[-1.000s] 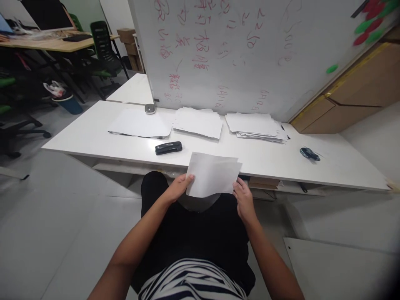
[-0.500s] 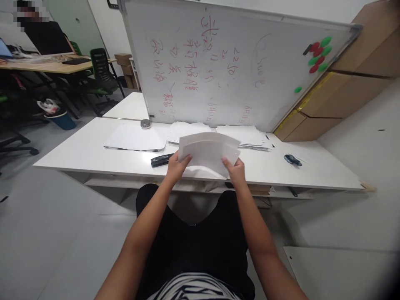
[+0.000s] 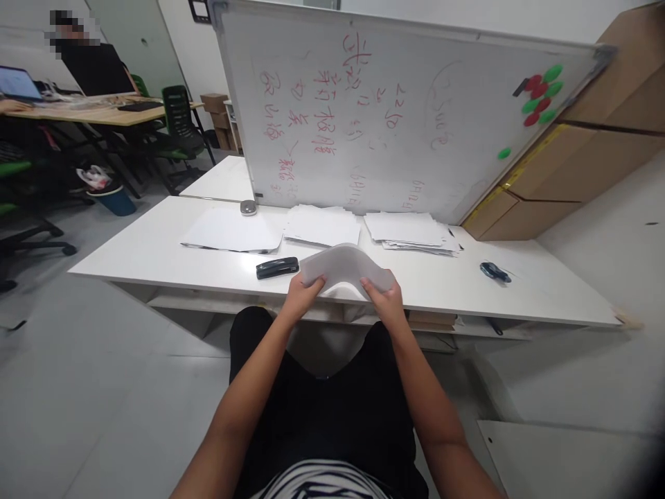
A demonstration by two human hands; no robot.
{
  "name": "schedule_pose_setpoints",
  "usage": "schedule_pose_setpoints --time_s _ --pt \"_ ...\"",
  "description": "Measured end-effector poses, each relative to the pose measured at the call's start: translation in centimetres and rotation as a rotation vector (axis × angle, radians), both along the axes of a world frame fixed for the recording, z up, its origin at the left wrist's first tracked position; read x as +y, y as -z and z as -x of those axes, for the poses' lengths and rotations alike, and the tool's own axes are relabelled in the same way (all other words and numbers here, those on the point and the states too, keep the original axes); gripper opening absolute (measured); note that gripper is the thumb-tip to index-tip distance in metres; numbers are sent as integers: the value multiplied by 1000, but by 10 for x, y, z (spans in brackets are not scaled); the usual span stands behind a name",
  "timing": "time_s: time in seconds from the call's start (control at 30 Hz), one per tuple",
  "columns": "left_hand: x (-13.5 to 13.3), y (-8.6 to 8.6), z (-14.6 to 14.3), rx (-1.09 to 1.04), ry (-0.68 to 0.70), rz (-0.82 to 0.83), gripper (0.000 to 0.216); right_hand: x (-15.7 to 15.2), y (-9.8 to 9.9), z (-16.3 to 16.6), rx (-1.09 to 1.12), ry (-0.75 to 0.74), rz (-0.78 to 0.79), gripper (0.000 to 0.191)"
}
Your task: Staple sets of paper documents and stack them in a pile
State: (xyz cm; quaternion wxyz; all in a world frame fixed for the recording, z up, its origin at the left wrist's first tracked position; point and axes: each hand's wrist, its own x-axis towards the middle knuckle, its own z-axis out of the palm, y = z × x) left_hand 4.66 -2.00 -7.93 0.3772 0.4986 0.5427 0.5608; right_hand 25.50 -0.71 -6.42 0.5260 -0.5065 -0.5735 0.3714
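Observation:
Between my two hands is a small batch of white paper sheets (image 3: 343,262), bowed upward in the middle over the table's front edge. My left hand (image 3: 305,294) is closed on its left side, thumb on top. My right hand (image 3: 385,296) pinches the right side the same way. Just left of the sheets lies a black stapler (image 3: 277,267). Behind them on the table rest two stacks of white paper, a left stack (image 3: 322,225) and a right stack (image 3: 408,230).
A whiteboard (image 3: 306,166) stands at the table's back. On the white table (image 3: 129,242) are more paper (image 3: 233,230), a computer mouse (image 3: 248,207) and a dark blue object (image 3: 494,272). Cardboard boxes (image 3: 561,166) are stacked at right. A person sits behind a monitor (image 3: 96,69).
Both hands have lowered the sheets slightly toward me and bent them into a stronger arch. The sheet edges, staggered before, now line up more. The camera view has shifted a little.

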Motion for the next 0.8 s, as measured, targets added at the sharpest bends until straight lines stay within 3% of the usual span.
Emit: schedule_pose_setpoints --time_s 0.1,0.27,0.5,0.67,0.8 --pt "2 -1 5 31 40 -41 35 -5 -5 -4 1 44 3 49" --pt "12 4 11 -44 -61 -54 33 2 -7 -6 28 -23 -28 51" --pt "18 15 13 -37 -38 13 36 17 11 -1 -32 -76 59 58" --pt "12 9 13 83 58 101 47 16 27 1 14 53 56 52" --pt "8 -2 13 198 55 116 44 15 35 1 78 137 1 46"
